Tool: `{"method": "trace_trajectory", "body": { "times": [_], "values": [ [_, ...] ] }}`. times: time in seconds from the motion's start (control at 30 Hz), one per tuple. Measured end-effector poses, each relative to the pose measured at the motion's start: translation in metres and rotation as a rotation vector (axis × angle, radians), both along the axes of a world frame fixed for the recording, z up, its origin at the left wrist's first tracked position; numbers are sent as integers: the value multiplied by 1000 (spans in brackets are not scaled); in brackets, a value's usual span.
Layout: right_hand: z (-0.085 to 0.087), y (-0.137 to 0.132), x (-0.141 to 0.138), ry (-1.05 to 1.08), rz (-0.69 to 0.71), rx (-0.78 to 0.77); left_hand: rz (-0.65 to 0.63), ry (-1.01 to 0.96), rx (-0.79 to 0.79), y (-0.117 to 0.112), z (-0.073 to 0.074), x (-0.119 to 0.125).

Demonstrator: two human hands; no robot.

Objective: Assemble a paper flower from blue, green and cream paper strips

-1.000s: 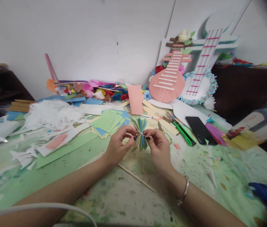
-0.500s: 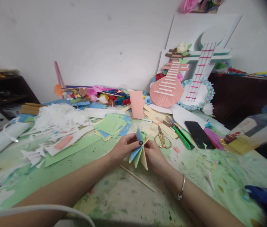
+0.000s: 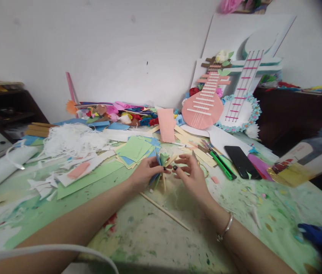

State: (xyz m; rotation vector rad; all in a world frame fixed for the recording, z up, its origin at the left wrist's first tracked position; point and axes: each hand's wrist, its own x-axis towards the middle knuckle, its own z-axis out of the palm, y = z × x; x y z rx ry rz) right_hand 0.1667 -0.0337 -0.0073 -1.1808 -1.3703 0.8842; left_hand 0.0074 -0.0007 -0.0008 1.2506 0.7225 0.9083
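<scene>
Folded paper pieces (image 3: pixel 163 158) in blue, green and cream fan out from the grip of my left hand (image 3: pixel 146 171), whose thumb and fingers pinch them together. My right hand (image 3: pixel 191 176) hovers just to the right, its fingers apart and curved, with nothing visible in them. A thin wooden stick (image 3: pixel 165 211) lies on the table below both hands. Gold-handled scissors (image 3: pixel 206 170) rest behind my right hand, which partly hides them. A stack of green, blue and cream paper sheets (image 3: pixel 135 148) lies just beyond my left hand.
A green utility knife (image 3: pixel 220 164), a black phone (image 3: pixel 241 161) and a clear plastic bottle (image 3: pixel 306 160) lie to the right. White paper shreds (image 3: pixel 74 140) heap at left. Paper lute shapes (image 3: pixel 202 110) lean on the wall. A white cable (image 3: pixel 64 248) crosses the lower left.
My right hand has let go of the folded paper and moved slightly right, its fingers spreading. My left hand keeps the paper, now shifted a little left and turned more edge-on.
</scene>
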Motion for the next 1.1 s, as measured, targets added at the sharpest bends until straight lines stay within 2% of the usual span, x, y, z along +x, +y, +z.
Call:
{"method": "trace_trajectory", "body": {
  "times": [0.13,0.33,0.43,0.57,0.67,0.8,0.9,1.1],
  "values": [
    [7,-2,5,-123,43,150,-104,100,24,-1,3,-5],
    [9,-6,5,-377,4,298,-109,135,81,-5,-1,-3],
    [10,-7,5,-395,30,268,-94,231,163,-8,-1,-3],
    [8,-5,5,-218,-18,155,-130,317,224,-13,0,-2],
    [6,-3,5,-152,57,106,-136,391,317,-14,0,-2],
    [2,-2,4,-213,140,95,-106,477,369,-14,2,-2],
    [0,-1,3,-206,109,86,-65,418,318,-13,1,0],
    [-1,0,0,-107,58,44,10,143,147,-14,-7,8]
  ]
}}
